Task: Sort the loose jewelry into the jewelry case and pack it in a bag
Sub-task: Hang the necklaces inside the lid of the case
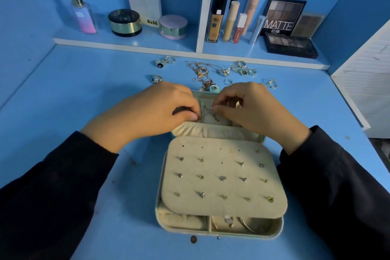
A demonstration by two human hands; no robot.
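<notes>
On the blue table (84,91), square in front of me, the one jewelry case (232,234) lies open. Its long axis runs from my side away toward the shelf (126,43). The hinge lies crosswise, with the lid half on the far side and the tray half near me.

I see both hands over the lid half. My left hand (162,107) pinches one end of a thin silvery chain (207,113) between thumb and fingertips. My right hand (251,107) pinches the other end, its fingers curled in. The chain stretches roughly left to right between them, its right end slightly farther away, just above the lid's gathered elastic pocket (211,131).

A cream earring panel (211,187) covers most of the tray half. It has four rows of five holes, and I count about fourteen studs in the nearer three rows. I can't tell what sits in the far row. At the near edge one upright divider (209,222) shows, with a bangle (247,225) to its right.

Beyond the case lie one tangle of necklaces (201,72) and three separate rings to its left (159,63). To the right of the tangle are a ring cluster (242,68), too bunched for me to count, and two loose rings (272,83) nearer the case. Two tiny pieces (193,239) sit just before the case's near wall.

On the shelf I count one perfume bottle (83,15) and two round compacts (125,23).
</notes>
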